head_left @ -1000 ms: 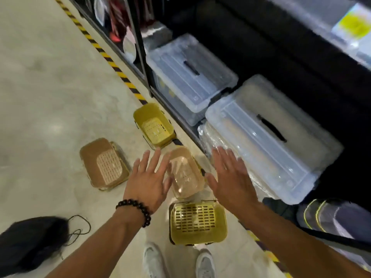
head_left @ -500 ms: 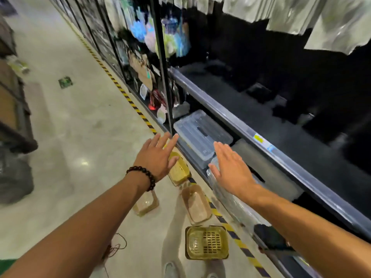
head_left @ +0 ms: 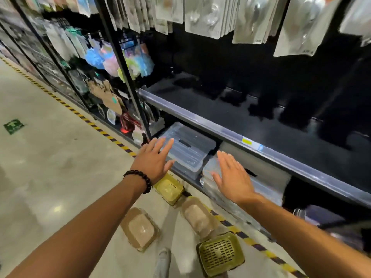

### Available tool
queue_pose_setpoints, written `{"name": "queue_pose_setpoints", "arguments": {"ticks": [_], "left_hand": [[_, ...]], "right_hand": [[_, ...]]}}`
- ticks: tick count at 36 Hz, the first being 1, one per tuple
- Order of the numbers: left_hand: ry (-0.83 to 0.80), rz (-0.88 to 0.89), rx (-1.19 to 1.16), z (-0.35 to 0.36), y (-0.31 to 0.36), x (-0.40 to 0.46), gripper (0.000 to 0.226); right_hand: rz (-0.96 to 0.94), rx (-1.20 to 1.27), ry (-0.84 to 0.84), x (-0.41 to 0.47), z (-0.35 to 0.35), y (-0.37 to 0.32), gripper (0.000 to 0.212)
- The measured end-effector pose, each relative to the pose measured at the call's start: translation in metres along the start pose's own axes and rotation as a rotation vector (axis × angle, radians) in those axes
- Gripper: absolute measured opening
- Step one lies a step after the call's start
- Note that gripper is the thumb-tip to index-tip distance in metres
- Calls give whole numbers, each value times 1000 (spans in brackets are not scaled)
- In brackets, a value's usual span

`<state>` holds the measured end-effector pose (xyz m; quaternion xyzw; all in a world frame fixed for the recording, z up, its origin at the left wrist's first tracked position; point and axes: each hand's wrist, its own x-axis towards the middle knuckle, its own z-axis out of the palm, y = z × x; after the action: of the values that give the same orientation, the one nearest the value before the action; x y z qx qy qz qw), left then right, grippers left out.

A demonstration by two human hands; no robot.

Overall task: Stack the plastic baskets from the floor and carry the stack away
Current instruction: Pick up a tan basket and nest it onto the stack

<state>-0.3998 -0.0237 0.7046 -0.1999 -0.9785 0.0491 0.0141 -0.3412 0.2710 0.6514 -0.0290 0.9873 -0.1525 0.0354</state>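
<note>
Several small plastic baskets lie separately on the floor below my arms. A yellow basket [head_left: 220, 254] is nearest, with a slotted bottom. Two brown baskets [head_left: 140, 228] [head_left: 197, 214] lie beyond it. Another yellow basket [head_left: 169, 190] sits farthest, partly hidden under my left wrist. My left hand [head_left: 153, 160], with a black bead bracelet, is stretched forward with fingers spread, well above the baskets. My right hand [head_left: 230, 177] is also flat and spread, in front of the shelf. Neither hand touches or holds anything.
A black shelf unit [head_left: 220, 127] runs along the right, with clear lidded storage boxes [head_left: 186, 151] on its bottom level and hanging packaged goods above. Yellow-black hazard tape [head_left: 80, 115] marks the floor along the shelf. My shoe [head_left: 163, 259] shows at the bottom.
My view has risen from looking straight down at the baskets to looking along the shelf. Both hands stay spread and empty, now higher above the baskets.
</note>
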Motion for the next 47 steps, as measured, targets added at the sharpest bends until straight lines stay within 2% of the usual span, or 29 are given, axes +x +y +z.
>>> {"name": "queue_pose_setpoints", "arguments": {"ticks": [7, 13, 21, 29, 34, 36, 39, 47], "left_hand": [[-71, 231, -45, 25, -28, 80, 75], [-89, 400, -77, 37, -19, 122, 74], [-125, 504, -123, 57, 16, 142, 74], [-123, 477, -109, 116, 29, 139, 74], [-183, 508, 12, 195, 37, 142, 81], [-215, 481, -81, 237, 41, 143, 77], [-292, 427, -233, 306, 50, 145, 71], [-435, 467, -206, 513, 62, 141, 76]], "right_hand": [[371, 75, 1, -10, 19, -1, 77], [572, 39, 43, -35, 20, -7, 77], [663, 25, 75, -54, 43, 1, 74], [676, 74, 21, -43, 99, 17, 74], [699, 102, -22, -23, 173, 35, 77], [712, 91, -76, -16, 213, 46, 79], [756, 224, -59, -9, 274, 61, 78], [840, 340, -151, 15, 455, 104, 78]]}}
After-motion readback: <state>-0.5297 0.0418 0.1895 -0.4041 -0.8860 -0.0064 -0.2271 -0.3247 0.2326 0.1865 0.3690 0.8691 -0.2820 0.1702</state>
